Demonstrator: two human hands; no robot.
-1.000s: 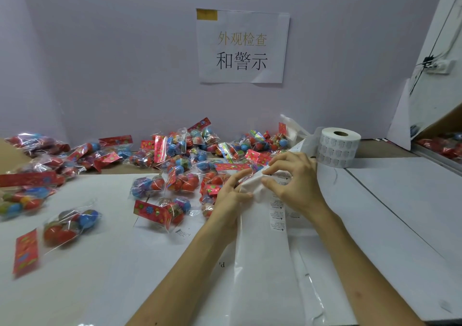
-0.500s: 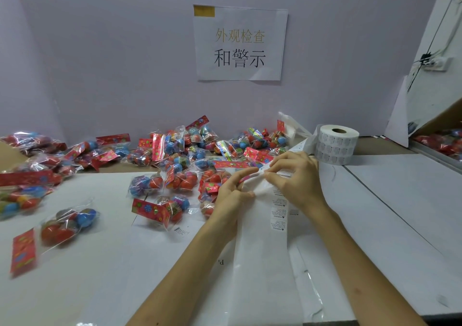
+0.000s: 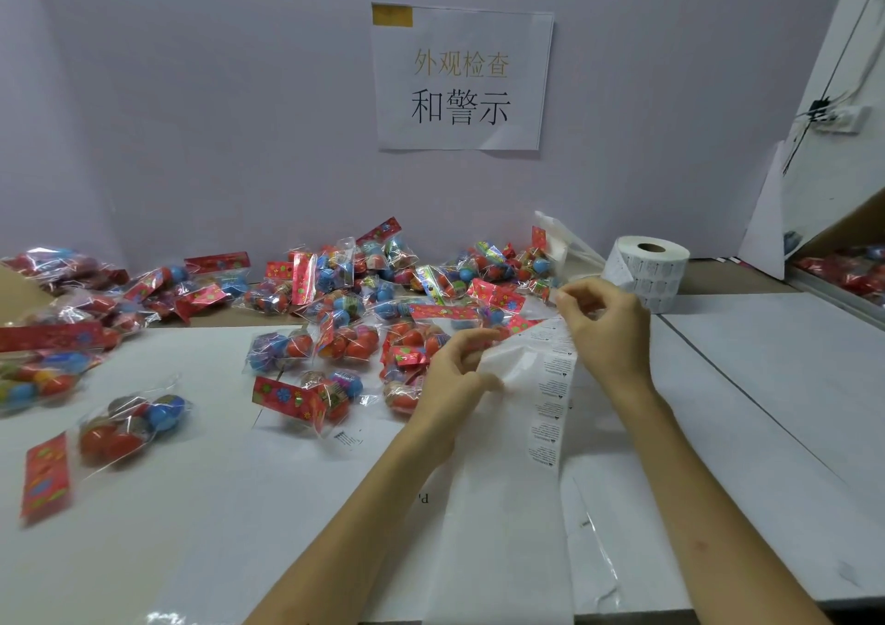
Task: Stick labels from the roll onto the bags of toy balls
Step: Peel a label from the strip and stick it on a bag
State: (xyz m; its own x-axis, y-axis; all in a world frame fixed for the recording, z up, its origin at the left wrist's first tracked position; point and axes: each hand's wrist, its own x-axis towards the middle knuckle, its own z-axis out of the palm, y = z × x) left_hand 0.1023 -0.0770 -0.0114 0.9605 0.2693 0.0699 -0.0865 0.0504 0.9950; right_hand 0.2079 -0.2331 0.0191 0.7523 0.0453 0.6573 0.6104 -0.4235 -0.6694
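- Centre: the left hand [image 3: 455,375] grips the crumpled edge of the label strip [image 3: 550,399], its fingers curled on the paper.
- Right of centre: the right hand [image 3: 606,332] is raised over the strip, thumb and forefinger pinched on a small white piece [image 3: 557,297]. The piece is too blurred to tell whether it is a label.
- Right centre: the roll [image 3: 646,267] stands on end near the wall. The strip runs from it to the lower edge of the frame and shows one column of printed labels.
- Middle band: a heap of bags [image 3: 354,299], all clear, each holding red, blue and patterned balls under a red printed header.
- Lower left: a single bag [image 3: 129,425] lies apart on the white table [image 3: 143,552], holding red and blue balls.
- Right edge: a cardboard box [image 3: 867,215], partly seen, with more red packs inside.
- Upper centre: a paper sign [image 3: 459,78] on the wall.
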